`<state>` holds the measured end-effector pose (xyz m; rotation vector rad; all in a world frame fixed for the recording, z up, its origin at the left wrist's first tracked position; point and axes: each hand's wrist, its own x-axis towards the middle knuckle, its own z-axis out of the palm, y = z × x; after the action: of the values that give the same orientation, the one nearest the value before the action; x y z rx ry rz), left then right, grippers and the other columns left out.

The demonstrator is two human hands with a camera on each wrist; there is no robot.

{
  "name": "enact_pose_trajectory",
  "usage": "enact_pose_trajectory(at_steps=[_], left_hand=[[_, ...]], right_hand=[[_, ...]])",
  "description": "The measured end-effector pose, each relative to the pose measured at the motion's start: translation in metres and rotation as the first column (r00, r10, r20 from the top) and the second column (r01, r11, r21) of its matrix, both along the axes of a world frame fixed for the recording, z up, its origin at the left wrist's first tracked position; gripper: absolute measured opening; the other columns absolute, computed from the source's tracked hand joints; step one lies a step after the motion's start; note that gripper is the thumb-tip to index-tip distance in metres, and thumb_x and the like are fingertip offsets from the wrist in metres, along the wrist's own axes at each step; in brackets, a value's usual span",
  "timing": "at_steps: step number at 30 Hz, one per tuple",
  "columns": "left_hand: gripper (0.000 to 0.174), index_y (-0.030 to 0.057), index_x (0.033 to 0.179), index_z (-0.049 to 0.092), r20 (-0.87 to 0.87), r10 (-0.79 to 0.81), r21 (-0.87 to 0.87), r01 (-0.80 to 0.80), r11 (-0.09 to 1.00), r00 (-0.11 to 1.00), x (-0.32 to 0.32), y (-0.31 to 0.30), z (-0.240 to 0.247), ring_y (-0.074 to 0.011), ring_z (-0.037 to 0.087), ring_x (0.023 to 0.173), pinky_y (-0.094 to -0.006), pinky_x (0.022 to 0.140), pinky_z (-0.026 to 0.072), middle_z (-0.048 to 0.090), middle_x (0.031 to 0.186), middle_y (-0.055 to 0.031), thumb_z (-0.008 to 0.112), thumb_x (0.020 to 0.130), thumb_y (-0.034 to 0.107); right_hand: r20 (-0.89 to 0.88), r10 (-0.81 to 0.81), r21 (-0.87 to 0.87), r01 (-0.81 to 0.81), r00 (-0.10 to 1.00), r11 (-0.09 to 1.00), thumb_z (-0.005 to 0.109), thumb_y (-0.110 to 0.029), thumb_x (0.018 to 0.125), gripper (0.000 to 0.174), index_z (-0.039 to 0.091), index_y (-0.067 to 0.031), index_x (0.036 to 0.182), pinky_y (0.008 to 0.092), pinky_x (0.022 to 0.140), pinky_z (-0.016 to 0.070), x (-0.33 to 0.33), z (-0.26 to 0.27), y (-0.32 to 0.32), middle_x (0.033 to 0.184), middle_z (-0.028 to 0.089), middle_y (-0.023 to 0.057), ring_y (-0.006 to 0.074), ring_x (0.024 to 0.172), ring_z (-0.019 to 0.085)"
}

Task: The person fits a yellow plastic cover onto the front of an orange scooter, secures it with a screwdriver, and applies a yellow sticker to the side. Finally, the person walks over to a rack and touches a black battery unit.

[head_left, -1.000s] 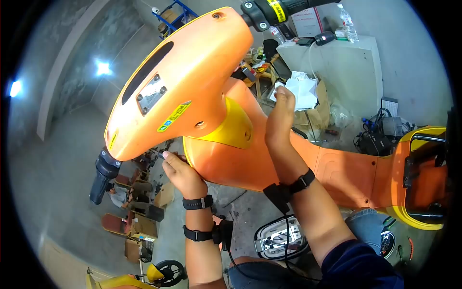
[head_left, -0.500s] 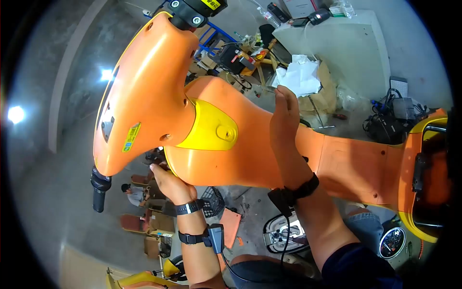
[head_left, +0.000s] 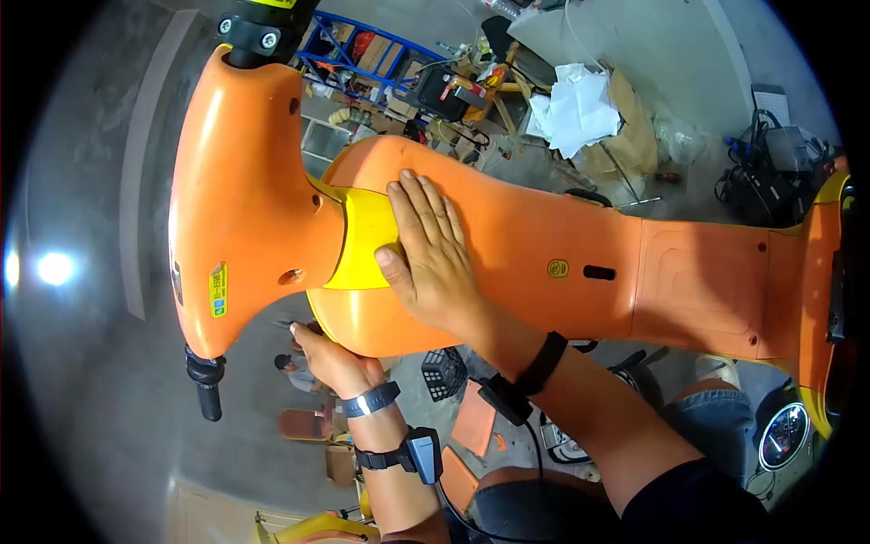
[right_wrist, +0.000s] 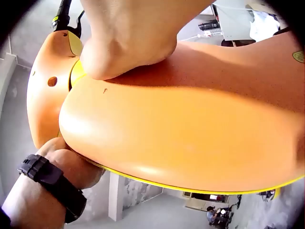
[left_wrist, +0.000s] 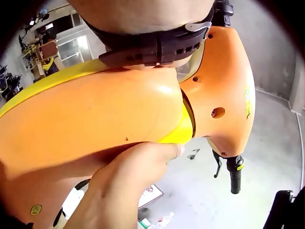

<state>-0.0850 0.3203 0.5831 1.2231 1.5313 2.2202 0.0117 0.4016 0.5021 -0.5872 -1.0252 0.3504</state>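
Note:
An orange scooter body [head_left: 507, 236] with a yellow neck panel [head_left: 362, 231] spans the head view. My right hand [head_left: 430, 258] lies on it with fingers straight, across the border of the yellow panel and the orange front cover. Its thumb rests on the yellow part. In the left wrist view the same right hand [left_wrist: 128, 176] has its thumb tip at the yellow panel. My left hand [head_left: 335, 363] is at the front cover's lower edge, thumb extended; its other fingers are hidden behind the cover. The orange handlebar cover [head_left: 240, 181] stands beside both hands.
A black handlebar grip [head_left: 208, 399] juts out at lower left. The orange footboard [head_left: 702, 281] extends right. White paper [head_left: 575, 109] and a cardboard piece lie beyond the scooter. A black crate [head_left: 444, 374], orange panels [head_left: 473, 419] and a round gauge [head_left: 783, 435] lie on the near side.
My right hand has come down from above the body and moved left onto the yellow panel and front cover. My left hand stays at the lower edge. The handlebar cover appears turned, showing more side.

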Motion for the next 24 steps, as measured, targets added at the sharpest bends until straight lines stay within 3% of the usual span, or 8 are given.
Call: enact_pose_trajectory(at_steps=[7,9,13,15,17,19,22,24], left_hand=[[0.049,-0.0032,0.117,0.052,0.048,-0.053,0.090,0.048,0.995,0.997,-0.017,0.011,-0.005,-0.0289,0.064,0.104,-0.0410,0.089,0.0536,0.062,0.119,-0.0167,0.040,0.104,0.042],[0.041,0.0016,0.105,0.054,0.024,-0.094,0.129,0.090,0.987,0.995,-0.016,0.012,-0.005,-0.0261,0.065,0.097,-0.0379,0.086,0.0537,0.064,0.109,-0.0147,0.039,0.104,0.040],[0.037,0.0077,0.083,0.049,0.058,-0.036,0.253,0.020,0.967,0.998,-0.017,0.022,-0.012,-0.0104,0.045,0.063,-0.0270,0.059,0.0394,0.047,0.069,0.0010,0.043,0.106,0.036],[0.037,0.0079,0.083,0.048,0.079,0.004,0.250,-0.023,0.968,0.997,-0.007,0.020,-0.011,-0.0098,0.042,0.061,-0.0269,0.058,0.0377,0.045,0.068,0.0015,0.043,0.106,0.037],[0.040,0.0068,0.082,0.046,0.000,0.074,0.261,-0.072,0.963,0.997,-0.008,0.022,-0.015,-0.0093,0.043,0.061,-0.0269,0.058,0.0392,0.044,0.068,0.0008,0.043,0.105,0.038],[0.040,0.0058,0.082,0.046,0.044,-0.016,0.278,0.003,0.961,0.999,-0.007,0.020,-0.017,-0.0095,0.043,0.061,-0.0278,0.057,0.0398,0.044,0.068,-0.0002,0.043,0.106,0.038],[0.041,0.0039,0.084,0.045,0.109,0.016,0.251,-0.044,0.967,0.994,-0.001,0.023,-0.018,-0.0124,0.049,0.063,-0.0292,0.060,0.0447,0.046,0.069,-0.0020,0.041,0.106,0.039],[0.043,0.0006,0.087,0.047,0.114,0.037,0.251,-0.064,0.966,0.993,-0.007,0.032,-0.023,-0.0172,0.057,0.067,-0.0315,0.065,0.0494,0.055,0.073,-0.0064,0.040,0.106,0.039]], right_hand=[[0.096,0.004,0.117,-0.015,0.995,0.993,0.041,-0.051,0.099,0.075,0.029,0.0048,0.148,0.0551,0.117,0.0168,0.007,-0.010,0.008,0.155,0.026,0.0267,0.0450,0.143,0.025],[0.092,-0.020,0.195,0.001,0.996,0.981,0.047,-0.048,0.098,0.077,0.028,0.0073,0.148,0.0565,0.116,0.0183,0.007,-0.012,0.013,0.153,0.024,0.0326,0.0502,0.141,0.025],[0.134,0.022,0.194,-0.047,0.991,0.980,0.050,-0.043,0.099,0.075,0.026,0.0097,0.148,0.0562,0.116,0.0191,0.003,-0.027,0.008,0.151,0.024,0.0363,0.0531,0.141,0.023],[0.201,0.009,0.200,-0.051,0.979,0.979,0.050,-0.042,0.100,0.076,0.023,0.0096,0.149,0.0552,0.117,0.0178,0.010,-0.031,0.003,0.153,0.023,0.0348,0.0515,0.143,0.021],[0.236,0.219,0.038,-0.235,0.947,0.971,0.050,-0.040,0.100,0.077,0.020,0.0095,0.150,0.0524,0.118,0.0168,0.025,-0.023,-0.005,0.155,0.020,0.0334,0.0489,0.144,0.019],[0.218,0.164,0.056,-0.180,0.962,0.982,0.045,-0.042,0.102,0.076,0.017,0.0087,0.151,0.0468,0.119,0.0168,0.031,-0.011,-0.010,0.157,0.018,0.0303,0.0424,0.147,0.018],[-0.280,0.065,0.031,-0.059,0.958,0.998,0.026,-0.044,0.106,0.066,0.020,0.0023,0.154,0.0396,0.120,0.0132,0.042,0.021,-0.027,0.159,0.022,0.0209,0.0311,0.148,0.018],[-0.124,-0.019,0.035,0.024,0.992,0.999,0.023,-0.043,0.107,0.065,0.022,0.0033,0.152,0.0399,0.120,0.0133,0.017,0.029,-0.004,0.159,0.023,0.0214,0.0317,0.149,0.017]])
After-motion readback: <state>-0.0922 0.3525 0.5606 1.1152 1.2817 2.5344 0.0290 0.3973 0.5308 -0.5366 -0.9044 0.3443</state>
